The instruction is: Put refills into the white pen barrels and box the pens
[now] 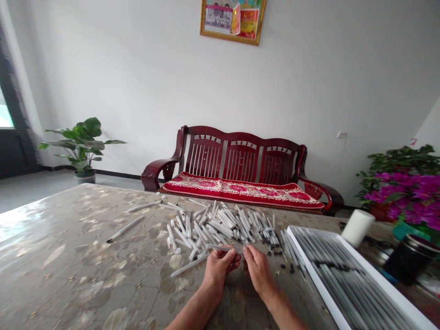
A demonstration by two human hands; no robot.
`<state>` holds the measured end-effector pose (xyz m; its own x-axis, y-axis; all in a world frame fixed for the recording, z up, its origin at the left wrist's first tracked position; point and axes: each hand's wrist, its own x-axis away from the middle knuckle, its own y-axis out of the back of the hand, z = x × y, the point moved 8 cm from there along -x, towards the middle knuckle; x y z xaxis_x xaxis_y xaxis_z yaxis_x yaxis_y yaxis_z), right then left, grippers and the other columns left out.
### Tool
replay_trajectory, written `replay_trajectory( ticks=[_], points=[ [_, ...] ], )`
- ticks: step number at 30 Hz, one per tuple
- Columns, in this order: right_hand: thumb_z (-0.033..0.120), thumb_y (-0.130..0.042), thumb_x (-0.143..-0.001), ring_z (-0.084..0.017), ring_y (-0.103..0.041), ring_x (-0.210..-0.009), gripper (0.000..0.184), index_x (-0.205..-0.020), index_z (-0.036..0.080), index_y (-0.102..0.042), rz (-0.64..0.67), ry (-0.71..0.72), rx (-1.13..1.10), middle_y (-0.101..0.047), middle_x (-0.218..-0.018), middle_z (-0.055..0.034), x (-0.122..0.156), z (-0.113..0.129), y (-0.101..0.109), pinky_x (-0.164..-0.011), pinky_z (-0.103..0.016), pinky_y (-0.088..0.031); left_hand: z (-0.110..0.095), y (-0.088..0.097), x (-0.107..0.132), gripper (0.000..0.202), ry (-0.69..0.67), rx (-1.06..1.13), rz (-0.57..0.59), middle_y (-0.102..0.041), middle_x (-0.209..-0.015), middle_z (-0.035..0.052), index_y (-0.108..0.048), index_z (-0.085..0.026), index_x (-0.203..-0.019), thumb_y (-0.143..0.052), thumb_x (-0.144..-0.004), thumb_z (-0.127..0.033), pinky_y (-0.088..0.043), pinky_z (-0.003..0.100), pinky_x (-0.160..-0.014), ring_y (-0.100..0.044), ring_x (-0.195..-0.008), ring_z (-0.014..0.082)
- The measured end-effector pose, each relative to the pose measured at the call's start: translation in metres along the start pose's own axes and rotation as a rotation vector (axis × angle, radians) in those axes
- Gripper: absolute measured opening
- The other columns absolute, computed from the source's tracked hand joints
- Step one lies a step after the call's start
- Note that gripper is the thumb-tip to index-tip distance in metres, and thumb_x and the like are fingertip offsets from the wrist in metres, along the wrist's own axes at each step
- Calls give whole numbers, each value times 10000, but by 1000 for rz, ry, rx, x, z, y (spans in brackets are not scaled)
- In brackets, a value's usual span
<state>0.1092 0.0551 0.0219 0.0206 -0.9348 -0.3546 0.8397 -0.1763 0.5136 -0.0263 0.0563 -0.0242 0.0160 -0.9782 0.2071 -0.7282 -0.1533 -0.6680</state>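
Between my two hands is a slim, pale translucent pen, lying nearly level above the table. My left hand pinches it between thumb and fingers, and one end sticks out to the left. At the other end, my right hand is closed in a pinch; whatever its fingertips grip is too small and hidden to make out. Just beyond both hands spreads a loose pile of whitish pen tubes, several with black ends. Small black pieces lie to the right of my right hand.
A white tray of long thin pens stands at the right. Behind it are a white roll, a dark cup and purple flowers. Single pens lie left of the pile. A wooden bench stands beyond the table.
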Motion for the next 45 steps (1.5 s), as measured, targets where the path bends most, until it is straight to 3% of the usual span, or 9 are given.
replay_trajectory(
  ticks=[6,12,16,21,30,34,39,42,45],
  points=[
    [521,-437,-926,-175,-602,-642,377,-792,211,-604,31,52,5,-656,-689,-14,1,7,-2,-586,-251,-380,-2,0,1,442,-2,8,-19,-706,-583,10,-674,-144,-667,-952,-392,-350,-547,218,-548,-671,-570,135],
    [575,-347,-943,-170,-562,-584,484,-714,214,-573,47,-20,-39,-604,-614,-10,3,3,-4,-544,-258,-368,-1,1,0,454,5,-25,-17,-695,-555,9,-664,-144,-649,-953,-374,-359,-534,216,-527,-653,-538,129],
    [643,-437,-878,-157,-524,-560,464,-716,223,-546,20,-19,-100,-557,-593,13,3,5,-4,-525,-257,-369,0,0,0,468,-1,-36,-8,-693,-563,5,-659,-145,-659,-948,-374,-377,-527,218,-527,-655,-545,133],
    [761,-387,-819,-131,-412,-374,545,-644,251,-465,122,-309,-377,-436,-462,47,8,-10,-21,-374,-258,-317,-2,1,3,457,-30,-61,-17,-689,-563,9,-645,-147,-664,-938,-400,-380,-511,218,-524,-655,-553,141],
    [652,-498,-760,-70,-319,-315,461,-583,231,-436,118,-433,-635,-395,-410,85,11,-16,-21,-322,-202,-213,-20,-18,12,378,-222,-216,139,-709,-614,42,-681,-153,-691,-902,-499,-394,-529,259,-561,-667,-603,179],
    [582,-491,-743,-49,-224,-295,444,-496,241,-349,148,-438,-738,-305,-362,106,2,-21,-10,-328,-201,-153,-8,-21,13,429,-4,-251,226,-728,-695,53,-697,-152,-764,-892,-508,-436,-464,209,-483,-648,-563,141],
    [490,-460,-798,-59,-244,-306,432,-466,244,-334,142,-264,-611,-314,-350,94,-2,-18,14,-352,-214,-175,9,-25,27,502,307,-301,398,-638,-582,25,-726,-104,-765,-709,-711,-603,-191,154,-352,-395,-362,24],
    [492,-456,-820,-70,-271,-312,426,-487,243,-364,168,-244,-496,-337,-355,90,2,-18,12,-363,-217,-209,20,-27,37,479,391,-365,496,-587,-514,9,-711,-95,-685,-793,-638,-564,-186,166,-357,-377,-355,25],
    [576,-410,-850,-94,-367,-348,425,-614,230,-479,151,-280,-409,-443,-438,76,-1,-25,13,-384,-220,-272,24,-26,35,436,392,-354,481,-561,-490,-6,-668,-112,-621,-861,-568,-500,-242,166,-370,-407,-373,36]
  ],
)
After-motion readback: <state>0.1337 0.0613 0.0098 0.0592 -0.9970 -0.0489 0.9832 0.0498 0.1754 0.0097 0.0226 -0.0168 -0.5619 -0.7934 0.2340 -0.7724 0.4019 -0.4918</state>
